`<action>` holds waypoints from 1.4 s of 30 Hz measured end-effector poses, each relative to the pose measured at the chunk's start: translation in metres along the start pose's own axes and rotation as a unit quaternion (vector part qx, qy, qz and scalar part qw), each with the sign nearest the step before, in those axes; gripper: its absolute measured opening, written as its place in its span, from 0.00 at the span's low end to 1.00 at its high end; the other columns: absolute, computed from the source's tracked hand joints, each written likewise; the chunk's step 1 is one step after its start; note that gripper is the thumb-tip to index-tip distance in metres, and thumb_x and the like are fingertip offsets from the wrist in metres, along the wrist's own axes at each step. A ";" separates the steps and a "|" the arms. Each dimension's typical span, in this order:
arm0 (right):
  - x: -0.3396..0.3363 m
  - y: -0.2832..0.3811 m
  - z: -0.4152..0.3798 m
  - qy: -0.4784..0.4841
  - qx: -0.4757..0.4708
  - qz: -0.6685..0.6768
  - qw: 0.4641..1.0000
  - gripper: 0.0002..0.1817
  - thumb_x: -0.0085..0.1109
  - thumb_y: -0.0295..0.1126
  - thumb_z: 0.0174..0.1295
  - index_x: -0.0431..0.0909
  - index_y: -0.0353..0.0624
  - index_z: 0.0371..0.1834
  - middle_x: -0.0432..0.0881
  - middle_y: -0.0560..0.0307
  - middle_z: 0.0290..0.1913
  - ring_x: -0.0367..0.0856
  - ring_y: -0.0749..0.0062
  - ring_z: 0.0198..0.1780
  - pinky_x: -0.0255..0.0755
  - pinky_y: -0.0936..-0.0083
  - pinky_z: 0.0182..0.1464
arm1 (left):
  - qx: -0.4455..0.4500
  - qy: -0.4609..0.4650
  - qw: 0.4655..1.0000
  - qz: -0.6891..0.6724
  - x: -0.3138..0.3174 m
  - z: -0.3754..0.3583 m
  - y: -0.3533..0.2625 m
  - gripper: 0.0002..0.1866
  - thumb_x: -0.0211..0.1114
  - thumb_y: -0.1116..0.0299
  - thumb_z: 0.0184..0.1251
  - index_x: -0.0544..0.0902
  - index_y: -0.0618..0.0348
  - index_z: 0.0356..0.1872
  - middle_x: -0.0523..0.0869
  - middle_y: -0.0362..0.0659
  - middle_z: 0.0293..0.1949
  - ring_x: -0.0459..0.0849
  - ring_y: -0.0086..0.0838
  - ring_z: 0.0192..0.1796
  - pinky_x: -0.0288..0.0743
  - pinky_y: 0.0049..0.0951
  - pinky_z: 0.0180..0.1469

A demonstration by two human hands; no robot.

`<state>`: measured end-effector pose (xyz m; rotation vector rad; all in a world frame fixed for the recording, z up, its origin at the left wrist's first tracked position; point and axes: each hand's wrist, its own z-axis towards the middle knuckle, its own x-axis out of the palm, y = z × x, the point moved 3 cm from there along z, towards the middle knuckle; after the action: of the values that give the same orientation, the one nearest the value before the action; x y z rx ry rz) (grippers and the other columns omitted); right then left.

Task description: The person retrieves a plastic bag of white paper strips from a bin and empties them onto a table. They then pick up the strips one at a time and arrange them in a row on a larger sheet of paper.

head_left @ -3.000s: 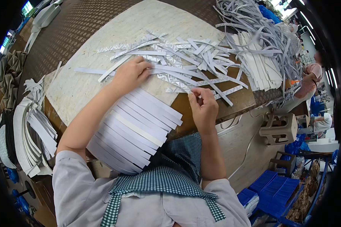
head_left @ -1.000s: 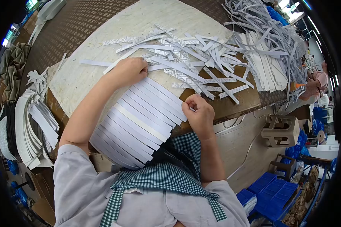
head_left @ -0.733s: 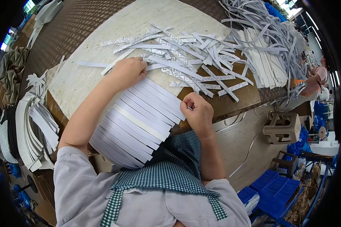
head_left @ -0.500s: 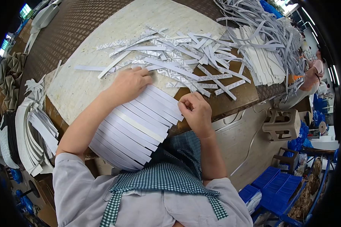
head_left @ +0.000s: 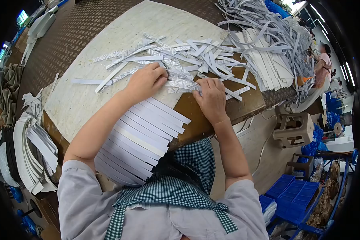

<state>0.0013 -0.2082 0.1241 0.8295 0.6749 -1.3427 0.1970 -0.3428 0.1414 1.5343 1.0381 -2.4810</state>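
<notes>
A row of white strips (head_left: 142, 130), laid side by side with stepped ends, hangs over the table edge toward my lap. Just above its far end is my left hand (head_left: 148, 80), fingers curled at the near side of a loose pile of white strips (head_left: 180, 70), some with a grey printed pattern. My right hand (head_left: 213, 98) is closed with fingertips on a patterned strip (head_left: 184, 85) at the pile's near edge. That strip runs between the two hands. Overlapping strips partly hide the fingertips.
A pale sheet (head_left: 84, 60) covers part of the brown table (head_left: 244, 104). At the back right lie a stack of flat white strips (head_left: 270, 64) and a tangle of grey strips (head_left: 264, 20). More bundles (head_left: 28, 156) hang at left. A plastic stool (head_left: 294, 130) and blue crates (head_left: 294, 198) stand right.
My right hand has left the ends of the laid row and moved up to the loose pile. My left hand has shifted right, off the row, to the pile's near side.
</notes>
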 end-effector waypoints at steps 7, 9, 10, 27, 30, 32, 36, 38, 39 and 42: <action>0.014 -0.059 0.027 -0.055 0.039 -0.038 0.997 0.12 0.66 0.34 0.59 0.79 0.44 0.43 0.82 0.55 0.38 0.79 0.57 0.44 0.71 0.60 0.49 | -0.052 -0.045 0.997 -0.022 -0.020 -0.007 0.021 0.08 0.63 0.65 0.70 0.84 0.56 0.41 0.82 0.45 0.42 0.84 0.40 0.42 0.78 0.39 0.45; 0.016 -0.074 0.038 -0.053 0.058 -0.045 0.996 0.13 0.66 0.35 0.60 0.79 0.43 0.44 0.83 0.55 0.40 0.79 0.56 0.45 0.71 0.60 0.48 | -0.090 -0.059 0.993 -0.035 -0.026 -0.008 0.025 0.08 0.63 0.65 0.69 0.84 0.56 0.41 0.82 0.44 0.41 0.85 0.39 0.40 0.79 0.37 0.44; 0.019 -0.076 0.041 -0.044 0.068 -0.046 0.996 0.13 0.65 0.36 0.61 0.80 0.42 0.45 0.83 0.53 0.40 0.79 0.54 0.46 0.72 0.59 0.49 | -0.088 -0.066 0.994 -0.028 -0.025 -0.008 0.029 0.08 0.65 0.65 0.68 0.84 0.56 0.43 0.83 0.44 0.42 0.85 0.38 0.39 0.79 0.35 0.43; 0.014 -0.056 0.029 -0.044 0.072 -0.003 0.996 0.20 0.68 0.36 0.57 0.83 0.41 0.52 0.83 0.54 0.53 0.74 0.54 0.57 0.69 0.62 0.61 | 0.143 -0.023 0.974 0.174 0.026 0.010 -0.026 0.10 0.69 0.64 0.62 0.85 0.53 0.42 0.78 0.41 0.38 0.81 0.35 0.46 0.76 0.36 0.46; -0.015 -0.035 0.027 -0.100 0.049 0.026 0.994 0.18 0.67 0.31 0.57 0.83 0.41 0.51 0.83 0.53 0.52 0.74 0.54 0.56 0.69 0.62 0.61 | 0.133 0.013 0.975 0.180 0.033 0.011 -0.024 0.09 0.68 0.64 0.63 0.84 0.54 0.40 0.79 0.40 0.38 0.80 0.34 0.47 0.76 0.36 0.49; -0.030 -0.025 0.019 -0.127 0.042 0.055 0.990 0.17 0.68 0.28 0.56 0.83 0.42 0.50 0.84 0.56 0.50 0.75 0.56 0.54 0.70 0.64 0.60 | 0.130 -0.010 0.978 0.164 0.033 0.013 -0.027 0.08 0.68 0.64 0.63 0.82 0.54 0.38 0.79 0.41 0.37 0.81 0.36 0.45 0.77 0.37 0.46; -0.034 -0.008 0.003 -0.071 0.045 0.141 0.986 0.15 0.67 0.28 0.60 0.84 0.43 0.50 0.86 0.55 0.48 0.78 0.57 0.49 0.73 0.66 0.55 | 0.069 -0.008 0.995 0.066 0.022 0.014 -0.033 0.07 0.68 0.67 0.63 0.79 0.56 0.35 0.82 0.43 0.34 0.84 0.39 0.38 0.78 0.38 0.39; -0.034 -0.006 -0.001 -0.067 0.028 0.105 0.992 0.13 0.66 0.30 0.63 0.86 0.45 0.50 0.86 0.56 0.46 0.79 0.59 0.48 0.73 0.66 0.53 | 0.025 0.011 1.000 -0.012 0.011 0.015 -0.027 0.07 0.67 0.67 0.64 0.79 0.57 0.36 0.84 0.44 0.32 0.85 0.41 0.37 0.77 0.40 0.39; -0.034 -0.006 -0.003 -0.067 0.017 0.084 0.994 0.13 0.65 0.31 0.63 0.86 0.45 0.50 0.86 0.57 0.44 0.79 0.59 0.47 0.73 0.66 0.52 | 0.003 0.021 0.999 -0.050 0.005 0.014 -0.023 0.07 0.66 0.67 0.65 0.78 0.57 0.37 0.85 0.45 0.31 0.85 0.41 0.36 0.77 0.41 0.38; -0.036 -0.008 -0.009 0.014 0.079 0.168 0.983 0.12 0.62 0.31 0.67 0.87 0.44 0.51 0.85 0.54 0.42 0.80 0.61 0.41 0.74 0.68 0.46 | -0.077 0.030 0.979 -0.186 -0.016 0.006 -0.011 0.07 0.70 0.69 0.64 0.81 0.58 0.36 0.82 0.39 0.27 0.82 0.27 0.31 0.75 0.30 0.35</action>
<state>-0.0107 -0.1808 0.1480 1.0406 0.4290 -1.0880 0.1963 -0.3425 0.1614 1.4924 1.6197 -2.5099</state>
